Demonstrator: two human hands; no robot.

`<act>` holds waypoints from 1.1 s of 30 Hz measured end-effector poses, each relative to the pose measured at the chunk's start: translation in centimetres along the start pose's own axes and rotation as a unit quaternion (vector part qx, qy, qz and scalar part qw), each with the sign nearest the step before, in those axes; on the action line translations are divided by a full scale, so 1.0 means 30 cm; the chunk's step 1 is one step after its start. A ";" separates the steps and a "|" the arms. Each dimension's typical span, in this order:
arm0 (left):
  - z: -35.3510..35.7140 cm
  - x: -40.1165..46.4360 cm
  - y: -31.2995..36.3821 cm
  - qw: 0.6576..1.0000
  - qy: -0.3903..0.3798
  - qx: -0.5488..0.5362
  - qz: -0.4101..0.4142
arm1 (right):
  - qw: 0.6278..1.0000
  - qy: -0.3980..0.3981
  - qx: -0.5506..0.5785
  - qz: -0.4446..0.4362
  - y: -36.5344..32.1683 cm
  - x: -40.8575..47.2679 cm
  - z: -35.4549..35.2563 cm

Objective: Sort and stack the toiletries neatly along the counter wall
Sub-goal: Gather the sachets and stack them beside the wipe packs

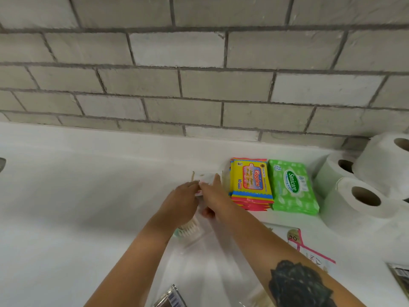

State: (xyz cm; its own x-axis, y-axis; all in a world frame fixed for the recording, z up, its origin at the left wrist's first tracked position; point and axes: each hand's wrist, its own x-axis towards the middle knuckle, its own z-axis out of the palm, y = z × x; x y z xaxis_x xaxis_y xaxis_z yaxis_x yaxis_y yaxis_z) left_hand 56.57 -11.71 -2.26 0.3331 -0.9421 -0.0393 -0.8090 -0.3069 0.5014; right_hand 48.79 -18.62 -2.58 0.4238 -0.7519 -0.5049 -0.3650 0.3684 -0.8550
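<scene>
A white counter (77, 196) runs beneath a wall of pale grey brick-pattern tiles (199, 85). Near the wall, both hands meet over a small white packet (207, 177) whose contents cannot be read. The left hand (181, 202) pinches the packet's near-left edge with curled fingertips; the right hand (215, 196) lies across its right side, index finger pointing toward the wall and thumb tucked beneath, so each grip is closed on the packet. Whether the packet rests on the counter or is lifted clear cannot be told.

Just right of the packet lies a stack of yellow-and-red Giggles wipes (251, 185), several packs deep, flat on the counter. Touching its right edge is a stack of green Sanicare wipes (292, 187). Farther right, against the wall, stand toilet paper rolls (363, 204) (three visible, one raised above the other two, cores facing the viewer).

Below the hands, partly hidden by the left wrist, is a clear bag of cotton buds (190, 229). A clear plastic pack (210, 262) lies between the forearms. Right of the right forearm, which bears a dark tattoo, sits a pink-trimmed packet (309, 249). A barcoded packet corner (171, 299) shows at the bottom edge, another dark packet (400, 275) at the right edge
</scene>
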 end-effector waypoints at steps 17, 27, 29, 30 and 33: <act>0.076 0.118 0.017 0.979 -0.092 0.179 0.012 | 0.920 0.118 -0.273 -0.255 0.113 -0.119 -0.036; 0.104 0.138 0.031 0.971 -0.099 0.217 0.003 | 0.929 0.112 -0.244 -0.254 0.110 -0.178 -0.086; 0.102 0.136 0.037 0.971 -0.099 0.217 -0.005 | 0.929 0.113 -0.243 -0.255 0.113 -0.189 -0.099; 0.100 0.133 0.042 0.971 -0.099 0.216 -0.011 | 0.929 0.115 -0.241 -0.255 0.113 -0.197 -0.109; 0.100 0.115 0.056 0.975 -0.083 0.204 -0.020 | 0.930 0.125 -0.234 -0.254 0.114 -0.234 -0.146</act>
State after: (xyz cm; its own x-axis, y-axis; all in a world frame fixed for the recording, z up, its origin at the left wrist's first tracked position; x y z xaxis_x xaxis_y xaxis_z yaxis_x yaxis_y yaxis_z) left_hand 54.89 -15.88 -4.15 0.3127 -0.9269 -0.2074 -0.9338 -0.3400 0.1117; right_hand 40.94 -14.48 -1.43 0.4549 -0.8895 0.0437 -0.5160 -0.3033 -0.8011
